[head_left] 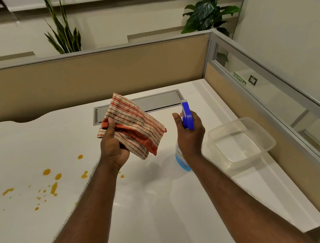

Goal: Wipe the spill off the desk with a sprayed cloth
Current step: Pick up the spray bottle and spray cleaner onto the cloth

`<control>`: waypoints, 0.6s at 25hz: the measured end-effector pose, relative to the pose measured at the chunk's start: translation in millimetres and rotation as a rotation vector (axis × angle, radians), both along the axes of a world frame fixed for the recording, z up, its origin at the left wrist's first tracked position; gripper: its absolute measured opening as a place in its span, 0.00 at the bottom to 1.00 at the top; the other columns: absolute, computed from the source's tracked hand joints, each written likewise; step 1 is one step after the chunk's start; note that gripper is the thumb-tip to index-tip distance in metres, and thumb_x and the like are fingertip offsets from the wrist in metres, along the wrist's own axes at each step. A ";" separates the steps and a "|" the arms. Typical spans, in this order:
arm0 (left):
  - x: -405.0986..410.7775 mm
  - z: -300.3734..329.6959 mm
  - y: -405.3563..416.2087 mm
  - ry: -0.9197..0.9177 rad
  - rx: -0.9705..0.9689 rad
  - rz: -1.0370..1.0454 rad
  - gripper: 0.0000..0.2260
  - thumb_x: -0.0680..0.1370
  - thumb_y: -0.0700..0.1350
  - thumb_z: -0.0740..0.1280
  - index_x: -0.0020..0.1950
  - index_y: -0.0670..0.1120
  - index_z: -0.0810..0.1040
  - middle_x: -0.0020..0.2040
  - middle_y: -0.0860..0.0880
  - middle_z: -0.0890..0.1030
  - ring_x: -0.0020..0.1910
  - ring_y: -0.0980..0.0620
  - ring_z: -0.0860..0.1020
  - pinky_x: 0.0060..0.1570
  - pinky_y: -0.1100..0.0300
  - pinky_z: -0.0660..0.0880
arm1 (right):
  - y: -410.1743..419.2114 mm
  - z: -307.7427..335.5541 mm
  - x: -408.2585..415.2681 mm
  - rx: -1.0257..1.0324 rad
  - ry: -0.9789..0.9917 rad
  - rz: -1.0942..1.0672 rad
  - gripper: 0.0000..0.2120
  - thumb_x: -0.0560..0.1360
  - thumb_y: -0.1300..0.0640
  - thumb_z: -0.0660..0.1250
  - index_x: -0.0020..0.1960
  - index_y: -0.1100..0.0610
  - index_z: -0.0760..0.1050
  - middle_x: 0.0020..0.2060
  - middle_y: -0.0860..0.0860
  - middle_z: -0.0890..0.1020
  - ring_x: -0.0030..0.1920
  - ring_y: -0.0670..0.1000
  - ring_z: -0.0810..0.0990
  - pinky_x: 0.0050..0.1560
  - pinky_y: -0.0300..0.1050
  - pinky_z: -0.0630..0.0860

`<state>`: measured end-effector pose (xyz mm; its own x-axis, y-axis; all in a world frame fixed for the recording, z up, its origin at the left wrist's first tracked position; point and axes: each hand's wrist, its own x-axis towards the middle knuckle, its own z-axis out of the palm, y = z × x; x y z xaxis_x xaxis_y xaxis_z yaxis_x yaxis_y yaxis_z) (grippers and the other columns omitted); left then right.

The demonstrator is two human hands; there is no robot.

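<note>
At frame centre, my left hand [113,146] is gripping the striped cloth [134,123]; my right hand [190,132] is clasping the blue spray bottle [186,117], the orange spill [51,184] lying lower left.

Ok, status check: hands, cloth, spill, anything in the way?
Left hand gripping folded red-striped cloth; right hand gripping blue-headed spray bottle, both raised. Orange spill unwiped on white desk. Clear plastic container off right, path open.
</note>
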<state>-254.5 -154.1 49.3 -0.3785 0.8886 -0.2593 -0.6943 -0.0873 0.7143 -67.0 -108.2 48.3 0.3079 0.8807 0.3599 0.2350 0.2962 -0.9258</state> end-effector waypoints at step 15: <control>0.6 7.0 -28.0 -0.014 -0.010 -0.010 0.23 0.72 0.58 0.67 0.63 0.49 0.76 0.57 0.45 0.84 0.55 0.42 0.82 0.45 0.43 0.80 | -31.6 -8.0 17.9 -0.097 -0.126 -0.062 0.33 0.71 0.45 0.71 0.68 0.59 0.64 0.65 0.58 0.72 0.63 0.54 0.71 0.60 0.50 0.73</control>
<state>-253.9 -182.1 56.3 -0.3661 0.8895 -0.2733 -0.7052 -0.0736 0.7052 -49.1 -139.7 40.3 0.3201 0.8940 0.3135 0.3661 0.1885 -0.9113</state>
